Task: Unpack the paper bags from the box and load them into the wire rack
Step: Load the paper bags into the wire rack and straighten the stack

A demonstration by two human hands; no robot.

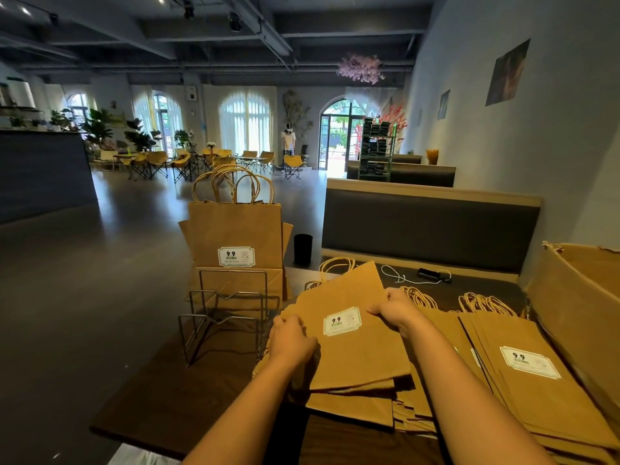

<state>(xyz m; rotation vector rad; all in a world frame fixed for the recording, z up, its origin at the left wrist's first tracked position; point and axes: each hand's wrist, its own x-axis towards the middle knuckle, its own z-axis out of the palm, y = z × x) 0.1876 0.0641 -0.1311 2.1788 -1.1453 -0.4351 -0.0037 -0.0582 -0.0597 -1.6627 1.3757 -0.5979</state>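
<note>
Brown kraft paper is everywhere on the dark table (174,391): a loose pile of flat bags (355,360) lies at lower centre of the frame, and both hands are closed on its top bundle, the left hand (291,338) pinching the left edge, the right hand (396,312) gripping the right edge near the white label (342,321). A second fanned stack (523,374) lies to the lower right, beside the cardboard box (583,307) at the right edge. The wire rack (228,313) stands left of centre, its rear slot already holding upright bags (235,236); the front slots look bare. These bags seem light and thin, stiff enough along the folded bottom but likely to slide apart in a bundle, so squeezing both side edges, as here, looks sensible; the twisted handles (335,265) would let the stack splay. The box is cut off by the frame, so I cannot tell what remains inside. How many bags the hands hold is hard to make out, and the fingertips beneath the paper are hidden.
</note>
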